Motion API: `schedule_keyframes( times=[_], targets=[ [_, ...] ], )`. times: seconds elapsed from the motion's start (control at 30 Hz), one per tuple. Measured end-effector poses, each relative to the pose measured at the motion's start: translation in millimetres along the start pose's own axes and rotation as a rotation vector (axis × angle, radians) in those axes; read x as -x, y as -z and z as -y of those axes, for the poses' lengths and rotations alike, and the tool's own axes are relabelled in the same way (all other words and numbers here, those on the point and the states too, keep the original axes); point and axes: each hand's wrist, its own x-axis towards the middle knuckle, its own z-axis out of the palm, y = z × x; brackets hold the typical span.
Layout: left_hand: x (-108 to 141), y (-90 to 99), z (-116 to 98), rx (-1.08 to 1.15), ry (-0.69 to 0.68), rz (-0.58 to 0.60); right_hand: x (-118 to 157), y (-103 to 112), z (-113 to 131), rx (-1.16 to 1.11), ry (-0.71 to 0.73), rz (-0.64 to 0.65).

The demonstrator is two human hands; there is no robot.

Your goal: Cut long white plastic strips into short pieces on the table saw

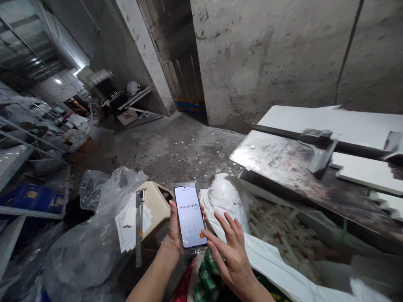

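A smartphone is held upright in my left hand, thumb along one side and fingertips curled round the other. Its lit screen shows a calculator with a sum, "7×12×3+12+12", and an orange key at the lower right. My right hand has its fingers spread, the index fingertip at that orange key; whether it touches the glass I cannot tell. Left of the phone, a metal caliper lies over papers on a beige plastic stool.
Clear plastic bags crowd the left, by a shelf rack. On the right, a metal-topped work table carries white sheets and a metal bracket. Below it, a white sack lies beside many pale offcuts. White scraps dot the concrete floor.
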Motion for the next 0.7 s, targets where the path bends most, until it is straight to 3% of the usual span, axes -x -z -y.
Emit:
schedule_keyframes(
  times=[0.47, 0.7],
  targets=[
    [2, 5.8, 4, 0.052, 0.071, -0.062, -9, -9, 26, -0.017, 0.116, 0.031],
    [1, 4.3, 4, 0.046, 0.054, -0.036, -4, -9, 18, 0.026, 0.089, 0.037]
  ],
)
